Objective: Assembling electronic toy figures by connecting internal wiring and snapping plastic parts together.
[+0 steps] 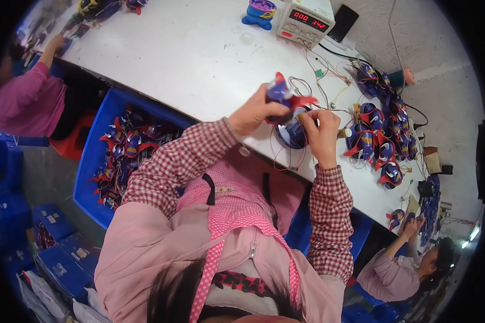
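Observation:
In my left hand (pixel 253 111) is a purple plastic toy shell (pixel 278 92) with red fin-like pieces and white patches, gripped above the table edge. Fingers of my right hand (pixel 323 132) are pinched together close against the shell's lower side; what they hold there is too small to make out. Just beneath the hands sits a round dark-blue part (pixel 292 134) with a pale top, partly covered by them. Thin red and dark wires (pixel 277 156) loop down from this spot over the table edge.
A power supply (pixel 306 21) with a red display stands at the back, beside a blue-purple pot (pixel 259 13). Purple-red toy shells (pixel 379 142) are heaped right on the white table (pixel 183 48). A blue bin (pixel 86 167) of similar parts is left. Co-workers sit at both sides.

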Available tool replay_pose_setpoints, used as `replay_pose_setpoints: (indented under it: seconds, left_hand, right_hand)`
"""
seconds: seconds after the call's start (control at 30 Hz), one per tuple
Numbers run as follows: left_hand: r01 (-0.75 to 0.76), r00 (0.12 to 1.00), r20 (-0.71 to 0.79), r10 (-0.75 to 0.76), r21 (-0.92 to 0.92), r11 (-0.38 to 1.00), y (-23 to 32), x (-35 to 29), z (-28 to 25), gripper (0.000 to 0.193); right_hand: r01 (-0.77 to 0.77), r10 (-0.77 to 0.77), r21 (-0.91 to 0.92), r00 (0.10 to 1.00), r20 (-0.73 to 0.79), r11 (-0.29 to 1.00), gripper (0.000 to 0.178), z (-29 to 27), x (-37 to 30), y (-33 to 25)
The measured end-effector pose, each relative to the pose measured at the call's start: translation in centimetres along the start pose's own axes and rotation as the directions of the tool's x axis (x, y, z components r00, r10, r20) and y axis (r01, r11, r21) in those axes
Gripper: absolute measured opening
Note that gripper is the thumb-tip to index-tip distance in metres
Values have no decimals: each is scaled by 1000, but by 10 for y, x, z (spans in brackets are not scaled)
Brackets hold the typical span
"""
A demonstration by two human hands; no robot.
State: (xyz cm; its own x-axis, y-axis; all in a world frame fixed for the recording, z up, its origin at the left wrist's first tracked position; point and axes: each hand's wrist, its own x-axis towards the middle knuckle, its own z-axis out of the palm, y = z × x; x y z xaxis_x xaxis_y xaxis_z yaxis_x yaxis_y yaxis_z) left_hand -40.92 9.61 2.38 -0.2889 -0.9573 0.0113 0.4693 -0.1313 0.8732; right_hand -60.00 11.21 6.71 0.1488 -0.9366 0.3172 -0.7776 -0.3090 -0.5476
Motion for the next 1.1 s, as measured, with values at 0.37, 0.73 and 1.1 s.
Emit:
replay_pose_setpoints:
  seconds: [0.37, 0.73, 1.1]
  left_hand:
    - [-365, 874, 87, 478, 767, 528, -34, -1, 28, 76]
    - [-472, 808, -417, 416, -36, 881, 89, -202, -63, 72]
    - [-18, 440, -818, 370, 404, 915, 49, -256, -379, 63]
  right_hand:
    - [123, -125, -28, 985, -120, 992, 37, 4, -21, 57]
    - [387, -495, 585, 868, 28, 713, 32, 35, -26, -209]
    - [170, -396, 412, 727, 560, 895, 11, 77, -59, -168]
